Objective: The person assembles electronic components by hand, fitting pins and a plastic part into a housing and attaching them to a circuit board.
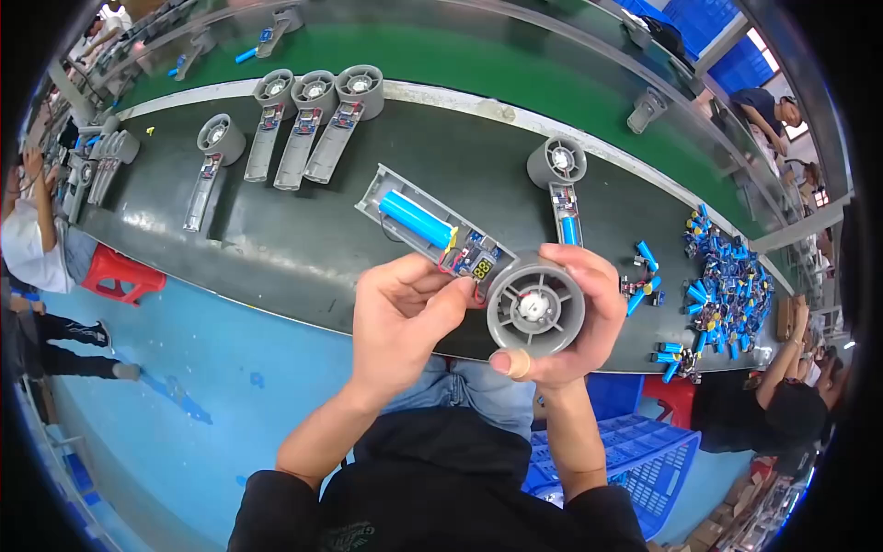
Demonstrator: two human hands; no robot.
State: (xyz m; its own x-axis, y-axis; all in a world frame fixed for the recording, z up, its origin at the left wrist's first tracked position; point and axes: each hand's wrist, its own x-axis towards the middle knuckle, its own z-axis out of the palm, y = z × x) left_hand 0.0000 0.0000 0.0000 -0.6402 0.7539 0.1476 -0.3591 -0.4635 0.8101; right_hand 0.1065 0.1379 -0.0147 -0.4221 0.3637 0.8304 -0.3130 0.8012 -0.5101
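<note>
Between my hands is a half-built grey handheld fan (497, 308), its handle open along the top. Inside the handle lie a blue cylindrical battery (414, 218) and a small circuit board (479, 258) with a digit display; thin red wires run beside it. My left hand (400, 317) is closed on the handle near the board, thumb at the board's edge. My right hand (593, 322) wraps the round fan head, with a beige cover (518, 363) on its thumb. Just beyond, another open fan (557, 164) with a blue battery lies on the dark green bench (441, 138).
Several open fan shells (313, 92) lie at the far left of the bench. A heap of blue batteries with boards (727, 285) covers the right end. A blue crate (644, 460) stands below right, a red stool (120, 274) at left. Other people work on both sides.
</note>
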